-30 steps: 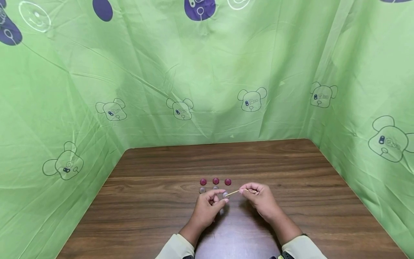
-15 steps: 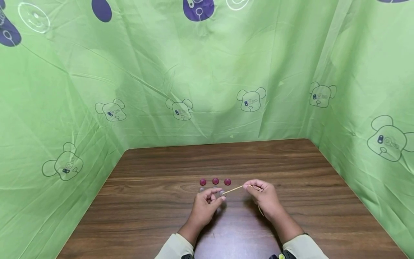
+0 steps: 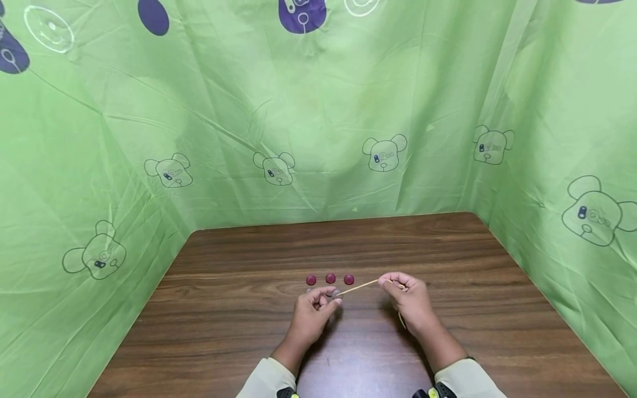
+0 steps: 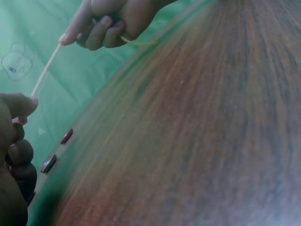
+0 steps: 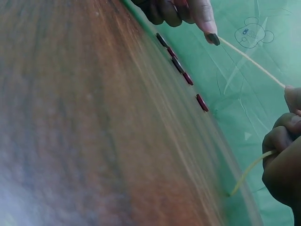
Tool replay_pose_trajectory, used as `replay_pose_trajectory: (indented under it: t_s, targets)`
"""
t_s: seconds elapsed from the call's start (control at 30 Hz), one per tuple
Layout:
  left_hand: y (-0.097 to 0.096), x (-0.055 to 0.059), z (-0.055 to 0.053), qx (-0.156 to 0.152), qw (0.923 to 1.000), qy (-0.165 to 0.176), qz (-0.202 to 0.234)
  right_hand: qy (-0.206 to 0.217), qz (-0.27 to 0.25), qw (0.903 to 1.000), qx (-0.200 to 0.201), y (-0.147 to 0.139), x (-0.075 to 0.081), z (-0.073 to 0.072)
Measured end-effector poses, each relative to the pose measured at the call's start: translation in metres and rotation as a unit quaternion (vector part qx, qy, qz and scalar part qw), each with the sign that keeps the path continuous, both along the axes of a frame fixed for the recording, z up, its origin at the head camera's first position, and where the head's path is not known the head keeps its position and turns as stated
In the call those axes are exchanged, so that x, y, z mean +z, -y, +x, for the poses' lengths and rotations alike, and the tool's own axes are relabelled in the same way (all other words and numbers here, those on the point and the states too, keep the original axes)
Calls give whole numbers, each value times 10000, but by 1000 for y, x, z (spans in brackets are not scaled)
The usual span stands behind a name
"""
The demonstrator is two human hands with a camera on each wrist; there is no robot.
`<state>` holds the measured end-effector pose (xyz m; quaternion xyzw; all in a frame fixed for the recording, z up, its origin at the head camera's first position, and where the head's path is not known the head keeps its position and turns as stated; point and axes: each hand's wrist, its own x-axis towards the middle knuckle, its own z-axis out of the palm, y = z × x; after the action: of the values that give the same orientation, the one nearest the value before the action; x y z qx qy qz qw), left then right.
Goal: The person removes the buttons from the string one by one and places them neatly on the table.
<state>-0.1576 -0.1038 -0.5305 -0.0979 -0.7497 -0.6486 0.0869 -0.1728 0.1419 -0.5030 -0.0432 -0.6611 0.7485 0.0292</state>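
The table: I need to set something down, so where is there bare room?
The table is bare left of the left hand, right of the right hand, and between red buttons and green curtain. Crowded: between the hands, around the yellow string and gray button.

Taut yellow cord point(image 3: 358, 287) is blocking passage between left hand point(image 3: 309, 318) and right hand point(image 3: 410, 301). Red buttons point(image 3: 330, 278) are obstructing just beyond cord's left end; tabletop point(image 3: 438, 246) is running free well beyond the cord.

Thin yellow cord point(image 3: 359, 287), straight btwn L hand point(image 3: 308, 318) & R hand point(image 3: 410, 302), 1 grey btn point(image 5: 214, 39) at L end
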Motion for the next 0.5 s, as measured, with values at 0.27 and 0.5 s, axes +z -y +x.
replay_pose_trajectory:
  t_s: [0.27, 0.5]
  targets:
    - [1, -2, -3, 103, 9998, 100, -160, 6, 24, 10000, -90, -1, 0, -1]
    - [-4, -5, -3, 11, 9985, 317, -454, 30, 70, 9998, -161, -1, -1, -2]
